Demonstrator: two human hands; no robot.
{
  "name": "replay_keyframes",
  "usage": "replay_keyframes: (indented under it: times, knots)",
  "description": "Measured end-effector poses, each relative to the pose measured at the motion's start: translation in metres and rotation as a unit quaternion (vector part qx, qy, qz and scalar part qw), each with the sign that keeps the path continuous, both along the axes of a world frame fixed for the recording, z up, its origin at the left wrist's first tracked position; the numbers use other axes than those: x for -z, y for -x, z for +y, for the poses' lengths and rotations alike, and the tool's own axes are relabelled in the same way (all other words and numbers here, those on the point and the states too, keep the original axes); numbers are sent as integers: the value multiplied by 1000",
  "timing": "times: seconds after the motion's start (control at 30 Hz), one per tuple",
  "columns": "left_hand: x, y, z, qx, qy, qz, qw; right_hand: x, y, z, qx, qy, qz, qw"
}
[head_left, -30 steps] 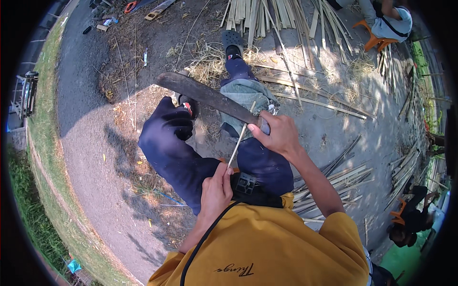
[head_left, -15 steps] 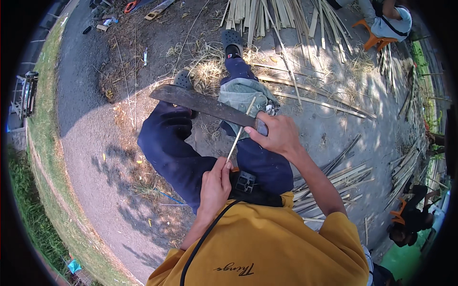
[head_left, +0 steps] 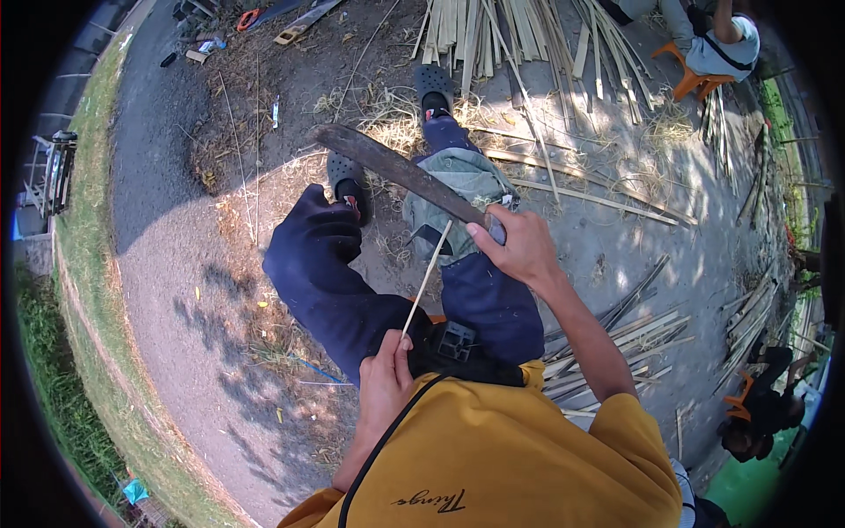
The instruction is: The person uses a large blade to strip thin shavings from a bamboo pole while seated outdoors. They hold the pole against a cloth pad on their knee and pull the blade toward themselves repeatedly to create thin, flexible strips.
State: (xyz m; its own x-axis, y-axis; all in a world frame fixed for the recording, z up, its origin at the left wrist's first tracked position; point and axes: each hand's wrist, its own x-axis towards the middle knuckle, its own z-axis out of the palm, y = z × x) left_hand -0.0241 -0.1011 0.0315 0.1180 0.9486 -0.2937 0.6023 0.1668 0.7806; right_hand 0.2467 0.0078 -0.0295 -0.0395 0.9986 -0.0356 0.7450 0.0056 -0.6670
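Observation:
My right hand is wrapped round the handle of a machete. Its long dark blade reaches up and to the left, above my knees. In my left hand, close to my waist, a thin pale wooden stick is pinched between the fingers. The stick slants up and right, its far end just below the blade near the handle. A grey-green cloth covers my right knee, partly hidden behind the machete.
Long split wooden strips lie fanned out ahead, and more strips lie at my right. Pale shavings litter the ground by my feet. A handsaw lies far left. A person sits on an orange stool at the far right.
My left hand has drawn back toward my waist with the stick, whose far end has slid down below the blade. The blade's tip has risen and shifted right.

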Motion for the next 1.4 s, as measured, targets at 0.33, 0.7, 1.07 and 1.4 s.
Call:
replay_keyframes:
  times: [0.33, 0.7, 1.07, 1.4]
  knots:
    - [-4, 4, 25, 17, 39, -24, 999, 20, -5, -8, 15, -21, 154, 988]
    - [-38, 28, 55, -11, -7, 62, 998, 109, -53, -51, 316, 8, 380, 869]
    - [-52, 32, 70, -14, -57, 60, 996, 271, -91, -138, 406, 204, -98, 885]
    - [-45, 29, 74, 4, -38, 39, 999, 329, -100, -152, 230, 350, -130, 898]
